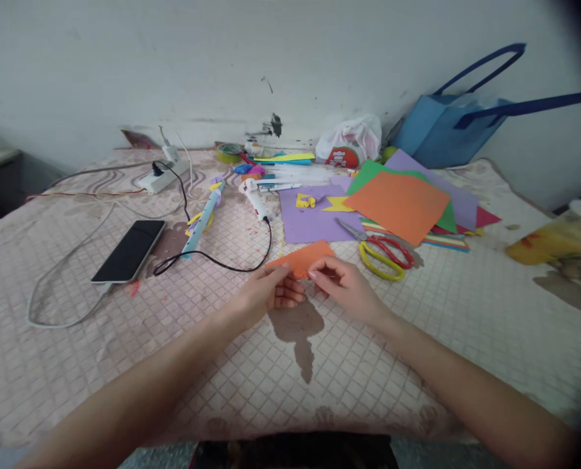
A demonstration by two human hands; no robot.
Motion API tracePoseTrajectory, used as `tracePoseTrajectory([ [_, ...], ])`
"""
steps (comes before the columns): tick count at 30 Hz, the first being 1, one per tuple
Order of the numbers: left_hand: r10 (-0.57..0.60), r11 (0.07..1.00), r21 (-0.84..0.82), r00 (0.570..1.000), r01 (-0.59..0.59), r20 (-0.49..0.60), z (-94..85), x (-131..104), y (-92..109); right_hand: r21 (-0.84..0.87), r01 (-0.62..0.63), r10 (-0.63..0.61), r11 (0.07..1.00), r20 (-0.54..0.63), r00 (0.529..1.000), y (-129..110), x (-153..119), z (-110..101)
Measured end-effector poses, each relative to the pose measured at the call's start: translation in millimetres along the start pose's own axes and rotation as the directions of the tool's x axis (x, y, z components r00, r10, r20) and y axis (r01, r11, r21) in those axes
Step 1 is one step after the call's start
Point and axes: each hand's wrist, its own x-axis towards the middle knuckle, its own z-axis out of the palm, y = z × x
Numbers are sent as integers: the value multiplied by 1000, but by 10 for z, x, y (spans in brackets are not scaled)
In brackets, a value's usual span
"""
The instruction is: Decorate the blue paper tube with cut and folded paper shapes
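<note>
Between my two hands is a small piece of orange paper, raised a little over the tablecloth. My left hand pinches its near left edge between thumb and fingers. At the near right edge, the thumb and fingertips of my right hand are closed on the same paper. Just beyond my right hand lie scissors with red and yellow handles, their blades on a purple sheet. A white glue gun rests past the paper, its black cord curving to the left.
Coloured sheets are piled at the right, in front of a blue bag. A phone on a white cable lies left, near a power strip and a decorated light-blue paper strip. A plastic cup stands far right.
</note>
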Motion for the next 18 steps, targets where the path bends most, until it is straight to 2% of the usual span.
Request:
tracePoseTrajectory([
  [3,-105,986,-125,992,112,62,-5,-7,29,-190,241,-247,952,-11,969,-9,-5,-2],
  [6,-141,972,-170,982,162,129,-6,-24,42,-253,359,-367,899,15,930,-6,-11,4],
  [8,-123,974,-169,980,149,158,-5,-32,35,-233,320,-332,918,-13,943,-5,-17,15],
  [10,-86,982,-154,986,108,145,-4,-35,17,-157,195,-210,968,-85,974,-8,-26,30],
  [12,-32,990,-136,996,44,87,-5,-34,-5,-53,61,-67,997,-118,991,-19,-36,48],
  [15,63,989,-132,998,-60,18,-5,-34,-31,47,-34,37,998,-65,997,-47,-47,76],
  [18,121,984,-130,993,-118,11,3,-38,-41,69,-45,48,997,-44,998,-73,-53,109],
])
